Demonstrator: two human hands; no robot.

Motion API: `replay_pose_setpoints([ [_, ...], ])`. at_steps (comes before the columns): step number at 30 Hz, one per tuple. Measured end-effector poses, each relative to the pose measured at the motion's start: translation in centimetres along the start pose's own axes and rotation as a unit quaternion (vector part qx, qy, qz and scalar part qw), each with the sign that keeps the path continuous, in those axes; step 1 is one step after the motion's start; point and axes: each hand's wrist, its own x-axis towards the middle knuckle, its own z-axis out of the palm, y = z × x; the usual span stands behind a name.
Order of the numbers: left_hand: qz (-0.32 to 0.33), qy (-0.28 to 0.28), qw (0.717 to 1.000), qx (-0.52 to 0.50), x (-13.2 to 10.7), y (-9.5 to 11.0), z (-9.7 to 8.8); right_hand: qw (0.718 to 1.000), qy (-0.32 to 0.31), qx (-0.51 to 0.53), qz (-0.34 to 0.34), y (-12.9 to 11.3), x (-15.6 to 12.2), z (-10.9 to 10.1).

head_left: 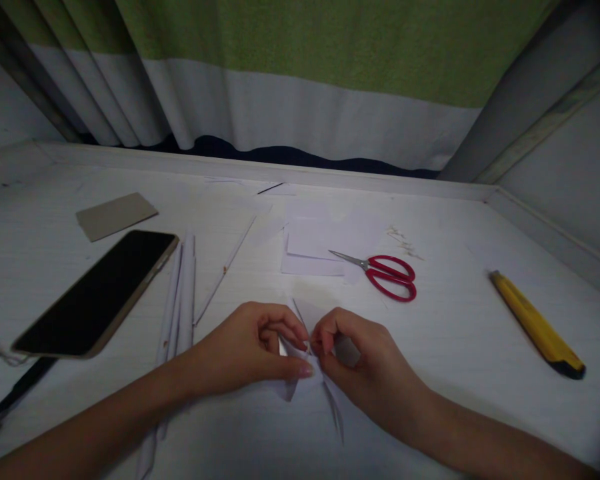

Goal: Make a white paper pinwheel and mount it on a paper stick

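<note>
Between my two hands is a folded white paper piece [310, 368] with several pointed flaps that stick out above and below my fingers. My left hand [260, 347] pinches it from the left, thumb in front and fingers behind. From the right, my right hand [360, 363] closes thumb and fingertips at the paper's middle, where a small pale bit shows; what that bit is I cannot make out. Just beyond lie red-handled scissors [390, 277], closed, blades pointing left, their tip over white paper sheets [313, 240].
Rolled paper tubes [186, 293] and a phone [100, 293] lie at the left, with a grey card [117, 216] behind. A thin paper stick [227, 267] slants nearby. A yellow cutter knife [535, 323] rests at the right. Small pale scraps [404, 243] lie behind the scissors.
</note>
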Motion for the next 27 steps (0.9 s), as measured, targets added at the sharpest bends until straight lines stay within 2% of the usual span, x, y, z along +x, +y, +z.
replay_pose_setpoints([
  [27, -0.053, 0.033, 0.998, 0.027, 0.2, 0.0, 0.2, 1.000, 0.023, -0.002, 0.001, 1.0, 0.3, 1.0],
])
